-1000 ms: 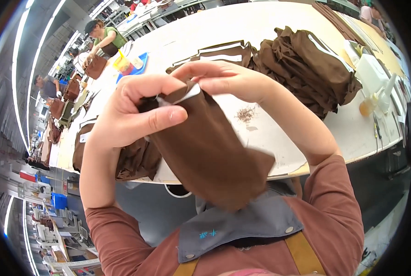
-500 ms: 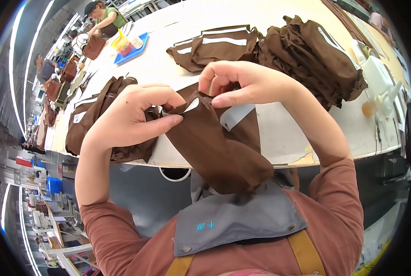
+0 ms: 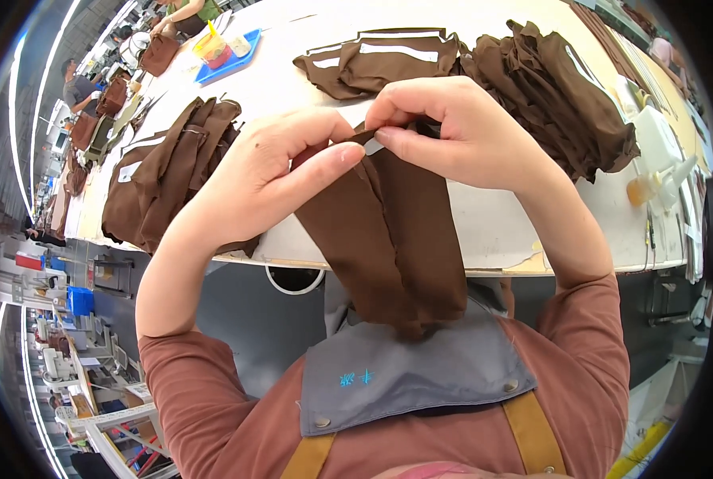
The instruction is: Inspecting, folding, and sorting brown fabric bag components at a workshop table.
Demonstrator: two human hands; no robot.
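Observation:
A brown fabric piece point(image 3: 356, 247) hangs from my two hands over the table's near edge, its lower end against my grey apron point(image 3: 412, 371). My left hand point(image 3: 284, 156) pinches its upper edge between thumb and fingers. Close beside it, my right hand point(image 3: 452, 132) is also closed on that edge, with a bit of white strip point(image 3: 374, 146) showing between the two thumbs. A fold runs down the middle of the cloth. The fingertips behind the fabric are partly hidden.
Brown fabric pieces lie in a left pile point(image 3: 165, 176), a flat far stack point(image 3: 388, 60) and a crumpled right pile point(image 3: 548, 96). A blue tray point(image 3: 248, 60) holds a yellow-and-red container. White bottles point(image 3: 659, 152) stand at right. Co-workers are at the far left.
My hands have come together at the fabric's upper edge. The cloth now hangs straighter with its two halves side by side, and the larger white patch is no longer in sight.

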